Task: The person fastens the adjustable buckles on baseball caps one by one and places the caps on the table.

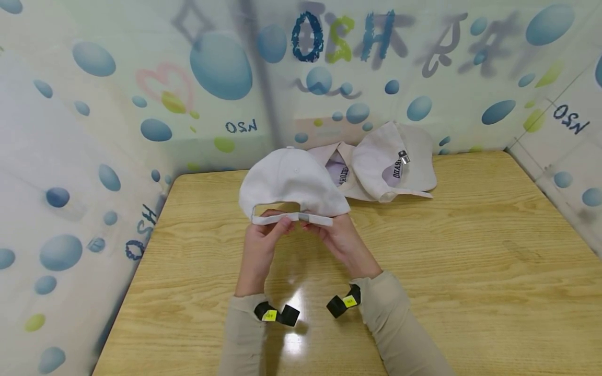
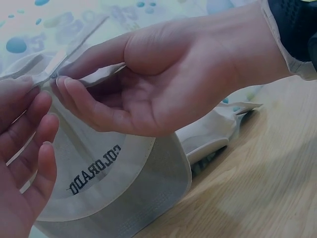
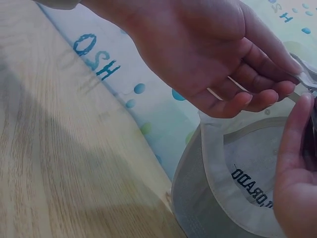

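Observation:
A white baseball cap (image 1: 291,177) is held over the table with its back opening towards me. My left hand (image 1: 261,243) pinches the cap's back strap (image 1: 277,218) from the left, thumb on top. From the other side my right hand (image 1: 342,244) pinches the same strap, near a small metal buckle (image 1: 304,216). In the left wrist view the right thumb and fingertips meet the left fingers at the strap, and COLORADO lettering (image 2: 94,171) shows inside the cap. Part of the right fingers is hidden behind the strap in the head view.
Two more pale caps lie at the table's back, a pinkish one (image 1: 326,153) and a white one (image 1: 376,151) resting against it. A patterned cloth wall (image 1: 301,104) stands behind the wooden table (image 1: 470,250). Each sleeve cuff carries a black wrist camera (image 1: 290,315).

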The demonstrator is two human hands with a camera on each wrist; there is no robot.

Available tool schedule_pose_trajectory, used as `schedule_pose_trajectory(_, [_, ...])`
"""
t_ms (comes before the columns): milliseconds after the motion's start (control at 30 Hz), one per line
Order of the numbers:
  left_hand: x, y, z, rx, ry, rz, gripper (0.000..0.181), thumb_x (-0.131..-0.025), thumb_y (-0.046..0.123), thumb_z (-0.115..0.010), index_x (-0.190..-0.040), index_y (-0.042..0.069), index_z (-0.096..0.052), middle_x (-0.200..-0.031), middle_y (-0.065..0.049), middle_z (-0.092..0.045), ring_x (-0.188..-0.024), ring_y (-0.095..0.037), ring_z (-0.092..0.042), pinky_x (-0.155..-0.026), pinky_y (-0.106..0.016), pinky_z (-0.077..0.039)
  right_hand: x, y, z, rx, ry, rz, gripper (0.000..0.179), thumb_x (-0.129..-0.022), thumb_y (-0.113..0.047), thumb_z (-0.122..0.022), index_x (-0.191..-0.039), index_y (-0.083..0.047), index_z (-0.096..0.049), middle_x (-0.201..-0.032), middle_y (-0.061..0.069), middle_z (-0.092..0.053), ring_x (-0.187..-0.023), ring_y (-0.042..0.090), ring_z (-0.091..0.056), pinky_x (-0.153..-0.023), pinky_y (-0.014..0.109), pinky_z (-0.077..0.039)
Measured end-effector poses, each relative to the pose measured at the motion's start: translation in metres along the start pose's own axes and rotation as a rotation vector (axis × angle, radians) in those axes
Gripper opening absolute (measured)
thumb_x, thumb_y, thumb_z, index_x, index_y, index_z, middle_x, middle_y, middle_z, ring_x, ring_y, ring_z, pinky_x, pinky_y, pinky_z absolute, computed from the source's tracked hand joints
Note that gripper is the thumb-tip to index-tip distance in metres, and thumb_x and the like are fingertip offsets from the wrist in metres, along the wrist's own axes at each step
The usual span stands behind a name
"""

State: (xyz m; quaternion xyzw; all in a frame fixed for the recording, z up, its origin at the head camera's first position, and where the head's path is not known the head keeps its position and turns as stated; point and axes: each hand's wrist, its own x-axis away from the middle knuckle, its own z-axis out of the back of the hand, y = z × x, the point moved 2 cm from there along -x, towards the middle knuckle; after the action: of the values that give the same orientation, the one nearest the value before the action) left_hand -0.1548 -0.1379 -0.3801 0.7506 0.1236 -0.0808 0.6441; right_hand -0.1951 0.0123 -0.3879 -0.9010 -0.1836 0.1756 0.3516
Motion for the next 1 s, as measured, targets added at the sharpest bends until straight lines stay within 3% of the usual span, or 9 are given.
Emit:
schedule_pose_trajectory(400, [-0.0003,-0.0007,-0.0018,-0.017,-0.013,-0.002,0.011,-0.084,0.012,-0.062,-0.088,0.001,-0.060,-0.077,-0.009,-0.060,-0.074,-0.020,-0.056,-0.071,-0.032,-0.046,-0.0012,0.0027,-0.0007,0.036,-0.019,0.020,0.016,-0.078,-0.007,-0.068,-0.091,-0.006,-0.059,-0.088,0.007,-0.059,-0.072,0.016,-0.060,-0.067,0.025,-0.050])
schedule_pose_trajectory(667, [-0.0005,-0.0010,-0.0027,-0.013,0.001,-0.019,0.013,-0.084,0.012,-0.062,-0.086,-0.001,-0.059,-0.075,-0.008,-0.060,-0.072,-0.020,-0.056,-0.069,-0.030,-0.046,0.0006,0.0033,-0.0033,0.123,-0.005,0.034,0.024,-0.076,-0.014,-0.070,-0.095,-0.005,-0.058,-0.088,0.007,-0.060,-0.074,0.016,-0.060,-0.069,0.026,-0.050])
schedule_pose_trajectory(1000, [0.0006,-0.0003,-0.0049,-0.032,-0.003,0.035,0.023,-0.083,0.016,-0.064,-0.092,-0.004,-0.059,-0.084,-0.010,-0.062,-0.079,-0.022,-0.059,-0.075,-0.036,-0.048,0.0022,0.0032,-0.0024,0.177,0.033,0.029,0.018,-0.080,-0.005,-0.065,-0.095,-0.003,-0.057,-0.090,0.009,-0.060,-0.076,0.018,-0.060,-0.070,0.028,-0.050])
